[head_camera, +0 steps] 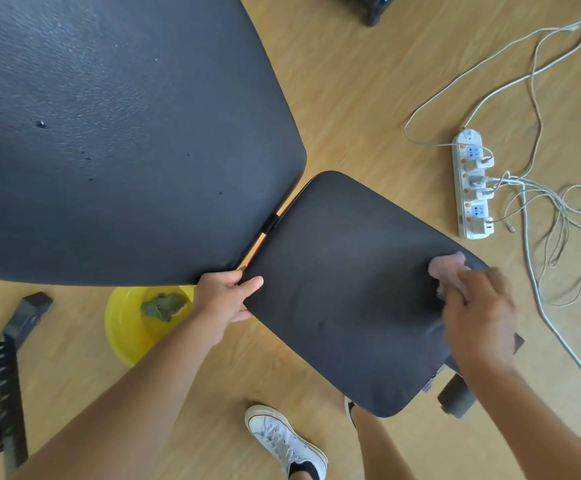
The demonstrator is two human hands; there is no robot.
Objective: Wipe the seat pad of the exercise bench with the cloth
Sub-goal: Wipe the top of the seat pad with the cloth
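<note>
Blurred, right hand (479,317) presses half-hidden cloth (446,268) on seat pad (351,289); left hand (225,303) grips its corner.

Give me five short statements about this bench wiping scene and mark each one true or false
1. The right hand presses a pinkish cloth on the seat pad. True.
2. The left hand rests flat on the large back pad. False: it grips the seat pad's edge, thumb on top.
3. The yellow basin on the floor holds a green rag. True.
4. The cloth is at the middle of the seat pad. False: it is near the pad's right edge.
5. The power strip has nothing plugged in. False: several plugs and white cables sit in it.
</note>
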